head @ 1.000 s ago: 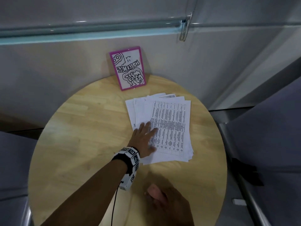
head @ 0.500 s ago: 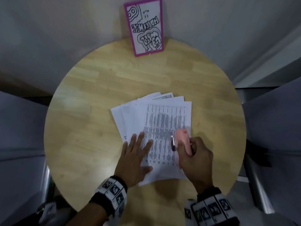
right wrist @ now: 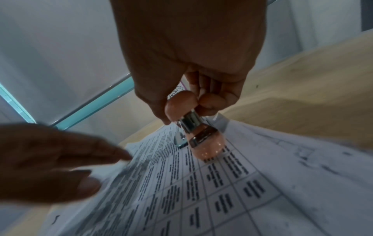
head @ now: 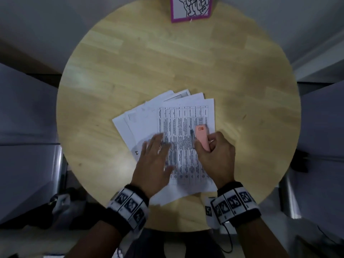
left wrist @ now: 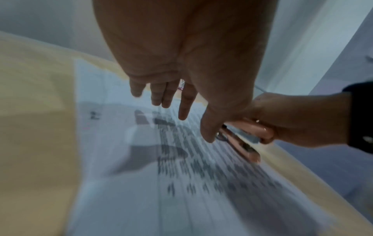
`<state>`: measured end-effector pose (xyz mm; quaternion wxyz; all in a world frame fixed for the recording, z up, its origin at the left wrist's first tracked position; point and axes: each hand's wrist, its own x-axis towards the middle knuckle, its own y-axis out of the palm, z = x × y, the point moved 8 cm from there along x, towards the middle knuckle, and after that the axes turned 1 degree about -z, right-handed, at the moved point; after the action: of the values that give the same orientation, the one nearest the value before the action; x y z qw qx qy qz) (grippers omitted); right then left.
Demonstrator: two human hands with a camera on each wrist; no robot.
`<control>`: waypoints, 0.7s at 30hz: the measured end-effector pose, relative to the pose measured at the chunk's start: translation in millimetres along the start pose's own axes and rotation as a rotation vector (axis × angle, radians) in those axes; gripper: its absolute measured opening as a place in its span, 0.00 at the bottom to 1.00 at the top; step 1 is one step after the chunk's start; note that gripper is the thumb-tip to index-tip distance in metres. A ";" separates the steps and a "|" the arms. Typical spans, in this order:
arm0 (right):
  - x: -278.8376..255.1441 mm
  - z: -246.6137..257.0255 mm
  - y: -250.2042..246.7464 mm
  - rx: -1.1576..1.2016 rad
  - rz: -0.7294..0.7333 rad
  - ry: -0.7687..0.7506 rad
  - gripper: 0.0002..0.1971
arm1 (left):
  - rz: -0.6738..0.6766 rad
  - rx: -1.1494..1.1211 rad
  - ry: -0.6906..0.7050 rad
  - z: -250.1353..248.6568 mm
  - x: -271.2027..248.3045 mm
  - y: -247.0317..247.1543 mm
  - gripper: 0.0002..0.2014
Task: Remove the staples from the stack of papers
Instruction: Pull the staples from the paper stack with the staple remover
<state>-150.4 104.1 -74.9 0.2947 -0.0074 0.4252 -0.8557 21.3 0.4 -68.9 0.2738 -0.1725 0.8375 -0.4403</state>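
Observation:
A fanned stack of white papers (head: 184, 116) with a printed table on the top sheet lies on the round wooden table (head: 167, 62). My right hand (head: 214, 153) grips a pink stapler (head: 202, 136) with a metal tip, held over the right side of the top sheet (right wrist: 232, 183). In the right wrist view the stapler (right wrist: 201, 137) hangs a little above the sheet. My left hand (head: 154, 159) is spread over the left part of the stack, fingers straight, blurred by motion; in the left wrist view the hand (left wrist: 181, 95) hovers just over the paper (left wrist: 141, 183). No staple is visible.
A pink-framed card with black doodles (head: 190, 8) leans at the table's far edge against the wall. Grey seats (head: 28, 146) flank the table left and right (head: 322, 146). Bare wood lies beyond the papers.
My right hand has come up from the near edge with the pink stapler to the right side of the stack. The head view has tilted down. My left hand has shifted slightly on the papers.

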 end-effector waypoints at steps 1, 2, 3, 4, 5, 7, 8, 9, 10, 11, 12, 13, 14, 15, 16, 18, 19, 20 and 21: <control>0.4 -0.3 1.3 -0.007 0.006 0.000 0.17 | -0.007 -0.041 0.003 -6.1 12.3 -5.1 0.33; 1.3 -1.1 3.0 -0.011 0.019 0.000 0.17 | -0.012 -0.073 0.001 -11.2 25.6 -9.6 0.35; 2.8 -2.5 5.3 -0.011 0.039 0.003 0.17 | -0.020 -0.084 -0.001 -14.7 39.2 -13.2 0.37; 4.3 -3.9 7.1 -0.008 0.059 0.007 0.18 | -0.021 -0.073 -0.002 -16.7 52.9 -14.6 0.40; 6.0 -5.8 9.0 -0.009 0.081 0.013 0.18 | -0.005 -0.049 -0.005 -17.4 65.8 -13.6 0.43; 9.1 -7.6 11.2 -0.013 0.106 0.014 0.18 | 0.056 0.019 -0.019 -14.2 85.8 -6.1 0.51; 10.4 -7.3 11.6 -0.020 0.106 0.007 0.18 | 0.087 0.050 -0.029 -11.4 91.8 -1.9 0.53; 11.6 -5.3 11.2 -0.026 0.101 -0.004 0.18 | 0.104 0.072 -0.038 -8.5 95.1 1.9 0.55; 13.3 -2.7 11.3 -0.026 0.099 -0.020 0.18 | 0.103 0.085 -0.047 -5.6 96.3 4.4 0.57; 15.3 0.5 12.0 -0.015 0.099 -0.034 0.18 | 0.086 0.091 -0.058 -2.5 95.3 5.0 0.58; 18.1 4.4 12.9 -0.006 0.103 -0.050 0.19 | 0.064 0.087 -0.071 1.0 93.4 5.7 0.58; 21.8 9.4 13.9 -0.011 0.105 -0.073 0.20 | 0.045 0.078 -0.078 4.3 91.2 5.9 0.59; 25.8 15.3 14.5 -0.024 0.098 -0.107 0.22 | 0.036 0.068 -0.073 7.3 89.2 7.0 0.60; 30.4 21.3 15.7 -0.032 0.088 -0.146 0.23 | 0.038 0.060 -0.058 10.1 88.2 8.9 0.61; 34.5 27.8 16.6 -0.029 0.077 -0.183 0.24 | 0.049 0.055 -0.043 12.5 87.5 10.9 0.62; 43.0 37.8 19.5 -0.020 0.063 -0.232 0.25 | 0.076 0.059 -0.022 16.5 87.2 13.5 0.67; 46.6 41.9 21.1 -0.020 0.060 -0.251 0.25 | 0.088 0.067 -0.016 17.6 87.3 14.2 0.69; 50.0 45.4 23.1 -0.020 0.061 -0.267 0.24 | 0.097 0.073 -0.011 18.1 87.5 14.8 0.70; 52.8 48.7 25.4 -0.020 0.064 -0.281 0.24 | 0.103 0.072 -0.007 18.2 87.1 15.3 0.71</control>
<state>-168.5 30.1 -75.0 0.3785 -0.1166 0.3882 -0.8322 -37.2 -49.0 -116.7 0.3052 -0.1210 0.8279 -0.4548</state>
